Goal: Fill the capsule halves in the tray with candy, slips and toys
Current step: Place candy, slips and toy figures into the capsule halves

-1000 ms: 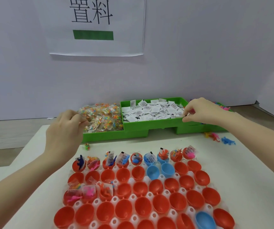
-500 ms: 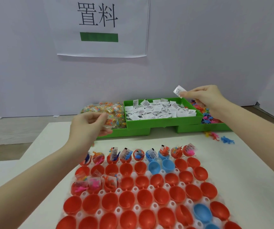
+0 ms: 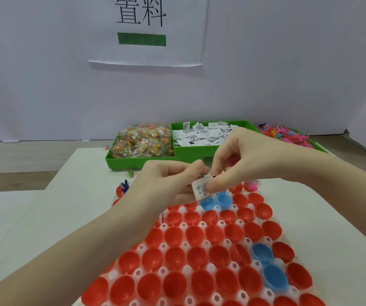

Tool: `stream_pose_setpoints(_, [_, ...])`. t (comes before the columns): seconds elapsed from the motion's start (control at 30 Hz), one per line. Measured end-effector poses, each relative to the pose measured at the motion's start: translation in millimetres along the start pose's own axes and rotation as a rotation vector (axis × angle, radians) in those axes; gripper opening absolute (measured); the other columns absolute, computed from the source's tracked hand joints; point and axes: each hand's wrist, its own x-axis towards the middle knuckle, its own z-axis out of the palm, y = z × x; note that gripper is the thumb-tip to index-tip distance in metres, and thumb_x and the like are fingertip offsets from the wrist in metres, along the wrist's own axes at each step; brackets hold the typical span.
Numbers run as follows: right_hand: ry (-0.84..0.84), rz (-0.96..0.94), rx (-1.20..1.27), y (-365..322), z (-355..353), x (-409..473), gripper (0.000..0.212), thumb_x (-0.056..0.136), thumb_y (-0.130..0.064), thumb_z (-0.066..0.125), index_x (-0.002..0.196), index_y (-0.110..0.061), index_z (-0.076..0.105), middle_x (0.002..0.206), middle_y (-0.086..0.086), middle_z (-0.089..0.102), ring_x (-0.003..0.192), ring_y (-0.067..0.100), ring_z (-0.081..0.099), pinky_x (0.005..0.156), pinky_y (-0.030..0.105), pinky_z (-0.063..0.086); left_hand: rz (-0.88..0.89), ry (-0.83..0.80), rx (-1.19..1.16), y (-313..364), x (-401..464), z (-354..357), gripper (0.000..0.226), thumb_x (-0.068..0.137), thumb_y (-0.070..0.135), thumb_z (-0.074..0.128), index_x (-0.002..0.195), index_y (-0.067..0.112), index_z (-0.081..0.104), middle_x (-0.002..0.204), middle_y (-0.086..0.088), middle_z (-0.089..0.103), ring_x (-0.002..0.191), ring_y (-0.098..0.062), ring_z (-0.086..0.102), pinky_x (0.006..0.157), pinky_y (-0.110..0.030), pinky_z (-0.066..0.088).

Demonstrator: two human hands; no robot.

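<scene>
A white tray [image 3: 210, 267] on the table holds several red capsule halves [image 3: 173, 235] and a few blue ones [image 3: 224, 199]. Most of those in view are empty. A filled one with a pink toy [image 3: 252, 185] and one with a dark blue toy [image 3: 123, 188] show at the far row. My hands meet above that row. My right hand [image 3: 244, 157] pinches a white printed slip [image 3: 202, 190]. My left hand [image 3: 168, 182] has its fingertips pinched together against the slip, apparently on a clear candy packet that is barely visible.
Behind the tray stand green bins: wrapped candy [image 3: 142, 140] on the left, paper slips [image 3: 204, 134] in the middle, small coloured toys [image 3: 281, 134] on the right. A loose candy [image 3: 130, 173] lies before the bins. A paper sign [image 3: 146, 29] hangs on the wall.
Both hands have come back from the bins and met over the tray's far rows. The right hand has brought a slip down with it. The camera has tilted lower and nearer.
</scene>
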Motion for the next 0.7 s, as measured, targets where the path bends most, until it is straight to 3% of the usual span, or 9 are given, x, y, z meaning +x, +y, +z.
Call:
stream_pose_setpoints(0.07, [0.021, 0.023, -0.039, -4.3, 3.6, -4.3, 0.019, 0.068, -0.016, 0.077, 0.051, -0.021, 0.068, 0.036, -0.01, 0.037, 0.035, 0.004, 0.031, 0.036, 0.01, 0.023, -0.024, -0.038, -0.039, 1.5, -10.9, 1.4, 0.032, 0.076, 0.031, 0.058, 0.092, 0.006, 0.071, 0.083, -0.008, 0.074, 0.077, -0.016, 0.071, 0.064, -0.017, 0.055])
stream_pose_setpoints(0.13, [0.047, 0.02, -0.066, -7.9, 6.8, -9.5, 0.02, 0.069, -0.017, 0.077, 0.051, -0.02, 0.067, 0.034, -0.01, 0.037, 0.034, 0.004, 0.03, 0.035, 0.01, 0.022, 0.013, -0.053, 0.066, 1.9, -19.1, 1.0, 0.033, 0.072, 0.033, 0.063, 0.096, 0.013, 0.072, 0.086, -0.002, 0.074, 0.081, -0.011, 0.071, 0.068, -0.015, 0.054])
stream_pose_setpoints(0.27, [0.142, -0.033, -0.068, -17.1, 12.7, -17.2, 0.016, 0.068, -0.032, 0.079, 0.06, -0.022, 0.068, 0.036, -0.012, 0.039, 0.035, 0.002, 0.034, 0.037, 0.009, 0.023, 0.086, 0.008, 0.154, 7.1, -28.1, -3.3, 0.019, 0.079, 0.006, 0.065, 0.097, 0.01, 0.071, 0.082, -0.002, 0.074, 0.075, -0.01, 0.071, 0.063, -0.012, 0.052])
stream_pose_setpoints(0.33, [0.182, -0.071, -0.004, -22.1, 16.2, -20.3, 0.013, 0.072, -0.039, 0.072, 0.075, -0.026, 0.069, 0.043, -0.012, 0.041, 0.041, 0.001, 0.036, 0.04, 0.012, 0.03, 0.094, 0.08, 0.135, 12.6, -29.6, -10.3, 0.018, 0.073, 0.006, 0.068, 0.09, 0.01, 0.071, 0.077, -0.003, 0.074, 0.07, -0.01, 0.071, 0.059, -0.011, 0.051])
stream_pose_setpoints(0.4, [0.21, -0.098, 0.159, -26.0, 20.4, -21.0, 0.013, 0.088, -0.027, 0.056, 0.098, -0.026, 0.064, 0.055, -0.013, 0.049, 0.05, 0.002, 0.045, 0.054, 0.015, 0.046, 0.08, 0.154, 0.085, 16.1, -29.8, -21.0, 0.019, 0.069, 0.009, 0.069, 0.088, 0.01, 0.071, 0.076, -0.004, 0.074, 0.07, -0.011, 0.071, 0.06, -0.012, 0.052])
stream_pose_setpoints(0.5, [0.261, -0.145, 0.451, -31.3, 30.4, -19.5, 0.027, 0.097, -0.006, 0.039, 0.118, -0.016, 0.052, 0.072, -0.004, 0.062, 0.059, 0.003, 0.058, 0.069, 0.016, 0.053, 0.047, 0.228, 0.005, 16.6, -31.7, -34.1, 0.012, 0.077, 0.0, 0.065, 0.086, 0.007, 0.07, 0.078, -0.007, 0.074, 0.071, -0.013, 0.071, 0.06, -0.013, 0.053])
stream_pose_setpoints(0.57, [0.302, -0.156, 0.546, -33.4, 39.4, -16.7, 0.024, 0.095, -0.009, 0.045, 0.118, -0.014, 0.05, 0.081, -0.006, 0.07, 0.069, 0.003, 0.062, 0.072, 0.011, 0.051, 0.032, 0.238, -0.044, 15.8, -35.0, -37.2, 0.012, 0.079, -0.002, 0.062, 0.086, 0.005, 0.069, 0.08, -0.008, 0.074, 0.073, -0.015, 0.071, 0.061, -0.013, 0.053])
stream_pose_setpoints(0.63, [0.335, -0.15, 0.607, -35.2, 47.7, -12.3, 0.014, 0.091, -0.013, 0.052, 0.105, -0.016, 0.053, 0.086, -0.01, 0.071, 0.074, 0.002, 0.062, 0.068, 0.004, 0.046, 0.04, 0.23, -0.06, 15.1, -37.6, -37.9, 0.013, 0.077, -0.001, 0.063, 0.086, 0.005, 0.07, 0.082, -0.008, 0.074, 0.075, -0.015, 0.071, 0.063, -0.013, 0.053])
stream_pose_setpoints(0.7, [0.379, -0.161, 0.695, -36.4, 54.1, -7.6, 0.009, 0.084, -0.008, 0.06, 0.09, -0.015, 0.058, 0.086, -0.005, 0.072, 0.073, 0.004, 0.064, 0.071, 0.007, 0.049, 0.056, 0.234, -0.066, 15.4, -38.9, -37.6, 0.014, 0.075, 0.002, 0.064, 0.088, 0.006, 0.07, 0.083, -0.008, 0.074, 0.077, -0.016, 0.071, 0.066, -0.015, 0.054])
